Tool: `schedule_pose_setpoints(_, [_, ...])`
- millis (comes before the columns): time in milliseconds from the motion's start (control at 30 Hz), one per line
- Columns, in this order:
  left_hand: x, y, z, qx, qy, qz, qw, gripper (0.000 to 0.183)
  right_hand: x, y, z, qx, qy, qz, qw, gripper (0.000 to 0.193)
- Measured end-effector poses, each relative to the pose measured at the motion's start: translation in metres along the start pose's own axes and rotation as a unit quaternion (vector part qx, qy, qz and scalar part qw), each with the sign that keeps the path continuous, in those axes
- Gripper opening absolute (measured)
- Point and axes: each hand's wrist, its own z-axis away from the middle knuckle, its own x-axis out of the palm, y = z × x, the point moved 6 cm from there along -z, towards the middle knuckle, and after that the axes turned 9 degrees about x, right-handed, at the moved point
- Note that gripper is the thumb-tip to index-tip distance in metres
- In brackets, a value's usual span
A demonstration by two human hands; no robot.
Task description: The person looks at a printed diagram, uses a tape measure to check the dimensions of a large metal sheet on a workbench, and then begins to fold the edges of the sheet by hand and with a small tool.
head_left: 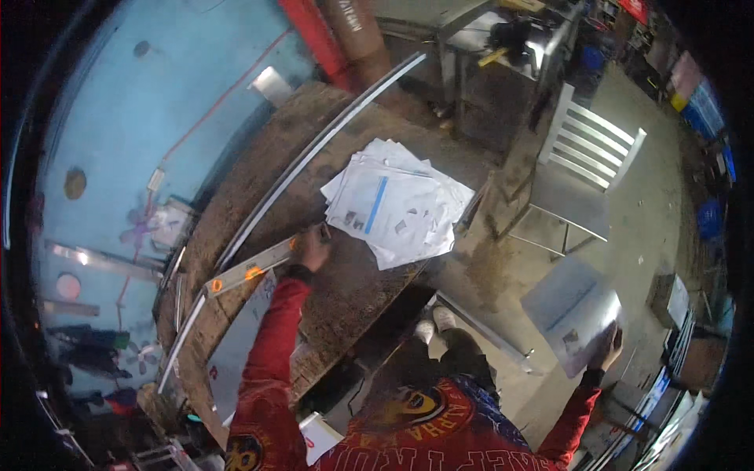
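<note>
My left hand (312,253) is closed on the far end of a silvery spirit level (263,265) with orange spots, which lies slantwise over the brown workbench (345,302). Just beyond that hand sits a messy pile of white papers (400,200); its top sheet has a blue stripe. Out to the right, away from the bench, my right hand (609,349) grips a greyish printed sheet (572,314) by its near right edge. The sheet is shiny and carries a bluish stripe and a small picture. The fingers behind the sheet are hidden.
A long thin metal strip (314,149) runs along the bench's left side. Beyond the sheet stands a metal chair (581,173) with a slatted back. A blue wall (157,94) with a red cord rises at left. Stacked flat pieces (679,353) line the right.
</note>
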Motion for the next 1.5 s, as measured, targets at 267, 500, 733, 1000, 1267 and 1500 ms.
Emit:
schedule_pose_setpoints(267, [-0.014, -0.072, -0.003, 0.073, -0.197, -0.174, 0.962, 0.072, -0.045, -0.058, 0.131, -0.048, 0.073, 0.042, 0.995, 0.019])
schedule_pose_setpoints(500, [-0.051, -0.094, -0.094, 0.153, -0.136, -0.166, 0.965, 0.040, -0.100, -0.141, 0.217, -0.007, 0.006, 0.083, 0.996, 0.017])
schedule_pose_setpoints(733, [-0.015, 0.080, -0.148, 0.181, -0.163, -0.264, 0.933, 0.068, -0.187, -0.132, 0.265, -0.056, 0.038, 0.057, 0.996, 0.019])
schedule_pose_setpoints(1000, [0.111, 0.548, 0.138, 0.572, -0.331, 0.191, 0.726, 0.064, -0.262, -0.125, 0.328, -0.065, 0.015, 0.019, 0.998, 0.038])
schedule_pose_setpoints(1267, [0.209, 0.731, 0.467, 0.567, -0.643, 0.228, 0.461, 0.046, -0.366, -0.114, 0.330, -0.093, 0.104, 0.182, 0.973, 0.039])
schedule_pose_setpoints(1500, [0.277, 0.775, 0.545, 0.421, -0.687, 0.335, 0.490, 0.024, -0.464, 0.074, 0.453, 0.081, 0.375, -0.064, 0.921, 0.062])
